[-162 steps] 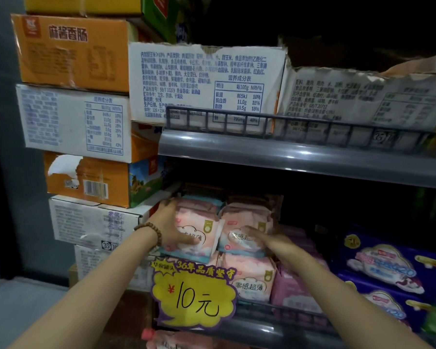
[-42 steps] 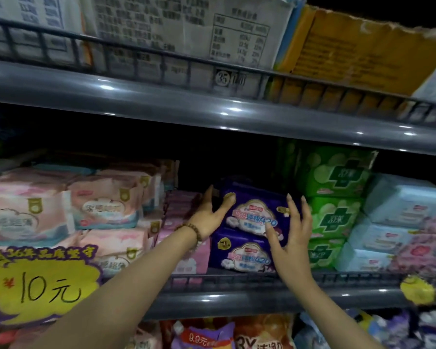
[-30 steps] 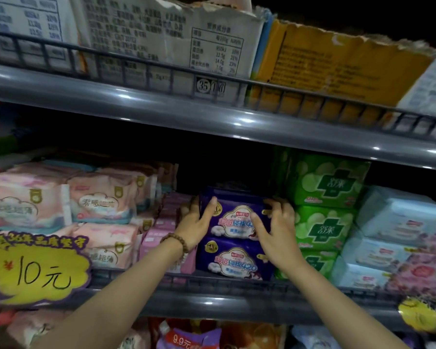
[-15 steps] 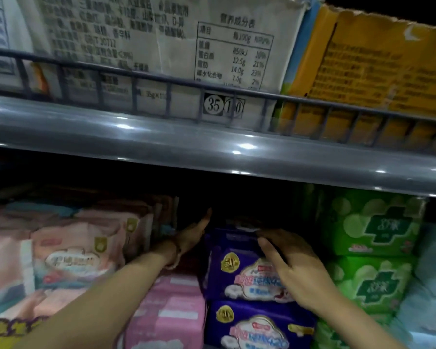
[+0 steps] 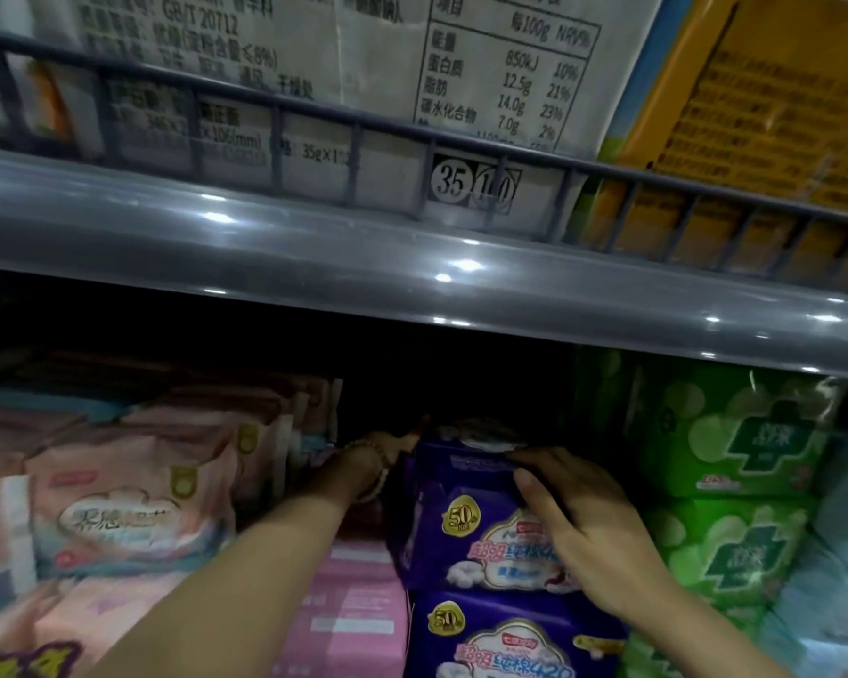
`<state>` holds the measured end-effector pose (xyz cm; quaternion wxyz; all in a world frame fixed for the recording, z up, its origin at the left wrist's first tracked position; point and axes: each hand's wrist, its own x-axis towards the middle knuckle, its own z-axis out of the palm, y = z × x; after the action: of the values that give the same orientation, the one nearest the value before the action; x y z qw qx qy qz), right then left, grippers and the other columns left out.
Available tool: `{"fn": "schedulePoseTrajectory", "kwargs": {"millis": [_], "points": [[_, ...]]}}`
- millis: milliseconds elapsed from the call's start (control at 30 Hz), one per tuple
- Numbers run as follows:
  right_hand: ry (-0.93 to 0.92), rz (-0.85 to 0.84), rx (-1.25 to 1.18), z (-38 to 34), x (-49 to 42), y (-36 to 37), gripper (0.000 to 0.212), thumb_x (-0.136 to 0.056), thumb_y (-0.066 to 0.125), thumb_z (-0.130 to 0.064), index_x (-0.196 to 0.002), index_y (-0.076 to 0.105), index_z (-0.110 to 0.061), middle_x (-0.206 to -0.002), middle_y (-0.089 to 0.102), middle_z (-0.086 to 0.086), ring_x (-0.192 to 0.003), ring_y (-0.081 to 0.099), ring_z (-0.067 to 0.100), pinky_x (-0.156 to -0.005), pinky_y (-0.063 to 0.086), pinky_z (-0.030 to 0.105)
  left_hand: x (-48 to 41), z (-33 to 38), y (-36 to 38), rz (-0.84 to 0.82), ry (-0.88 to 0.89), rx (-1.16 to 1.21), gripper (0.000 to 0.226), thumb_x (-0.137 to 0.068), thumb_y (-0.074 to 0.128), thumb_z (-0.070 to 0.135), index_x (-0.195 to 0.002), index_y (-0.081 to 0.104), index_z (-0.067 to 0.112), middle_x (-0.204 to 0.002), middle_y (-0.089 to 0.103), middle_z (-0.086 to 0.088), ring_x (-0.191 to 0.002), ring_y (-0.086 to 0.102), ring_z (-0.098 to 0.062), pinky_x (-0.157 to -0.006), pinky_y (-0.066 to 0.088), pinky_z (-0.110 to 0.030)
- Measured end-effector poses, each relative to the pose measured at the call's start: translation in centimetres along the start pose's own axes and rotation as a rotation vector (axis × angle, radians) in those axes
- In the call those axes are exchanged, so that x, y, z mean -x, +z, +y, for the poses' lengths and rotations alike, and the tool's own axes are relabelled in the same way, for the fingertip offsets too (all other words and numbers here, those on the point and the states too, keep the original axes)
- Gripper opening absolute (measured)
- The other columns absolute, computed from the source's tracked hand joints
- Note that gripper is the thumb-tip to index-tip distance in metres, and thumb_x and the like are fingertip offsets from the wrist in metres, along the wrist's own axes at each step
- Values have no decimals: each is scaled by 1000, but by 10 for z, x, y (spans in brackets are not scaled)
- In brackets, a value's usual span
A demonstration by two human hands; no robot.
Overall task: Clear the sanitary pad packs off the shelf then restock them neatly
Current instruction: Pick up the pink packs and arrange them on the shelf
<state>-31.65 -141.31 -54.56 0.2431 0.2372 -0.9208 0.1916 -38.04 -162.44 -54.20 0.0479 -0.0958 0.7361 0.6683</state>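
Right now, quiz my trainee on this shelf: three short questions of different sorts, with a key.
1. True or false: the right hand grips the upper purple pack.
2. Which packs sit directly right of the purple stack? A pink, B green, C orange.
3. Fill in: the left wrist wears a bead ____.
Key: 1 true. 2 B, the green packs. 3 bracelet.
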Motion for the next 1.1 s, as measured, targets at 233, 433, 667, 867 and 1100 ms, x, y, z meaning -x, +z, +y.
{"fn": "schedulePoseTrajectory", "kwargs": {"millis": [233, 433, 667, 867, 1100], "points": [[14, 23, 0, -3, 0, 1, 84, -76, -4, -83, -119, 54, -39, -113, 53, -20, -108, 48, 4, -89, 31, 19, 17, -6, -7, 55, 131, -25, 40, -99, 38, 4, -136, 37, -11, -134, 50, -24, -125, 46, -33, -98, 37, -32], [48, -54, 0, -3, -2, -5, 99, -64, -7, -91, -127, 49, -40, -121, 51, -19, -116, 46, 7, -91, 29, 18, 33, -21, -28, 203, 277, -74, 31, -98, 47, 20, -71, 60, 15, -69, 58, 1, -83, 55, -20, -70, 42, -29], [51, -335, 29, -16, -13, -27, 77, -67, 54, -78, -128, 38, -35, -127, 52, -10, -111, 50, 10, -89, 39, 22, 75, -45, -76, 243, 129, -442, 56, -95, 39, 48, -123, 56, 3, -117, 58, -11, -97, 56, -22, -72, 42, -25], [24, -371, 60, -19, -17, -28, 102, -53, 50, -90, -138, 39, -34, -134, 47, -8, -121, 47, 14, -99, 38, 24, 70, -6, -57, 225, -9, -195, 75, -93, 37, 59, -142, 37, 3, -148, 37, -16, -136, 36, -30, -108, 29, -32], [64, -323, -40, 1, -18, -19, 106, -37, 46, -100, -125, 49, -42, -130, 51, -10, -118, 51, 13, -100, 44, 34, 38, -33, -49, 175, 79, -236, 90, -60, 66, 77, -128, 55, 18, -125, 62, -7, -111, 58, -25, -98, 45, -34]]}}
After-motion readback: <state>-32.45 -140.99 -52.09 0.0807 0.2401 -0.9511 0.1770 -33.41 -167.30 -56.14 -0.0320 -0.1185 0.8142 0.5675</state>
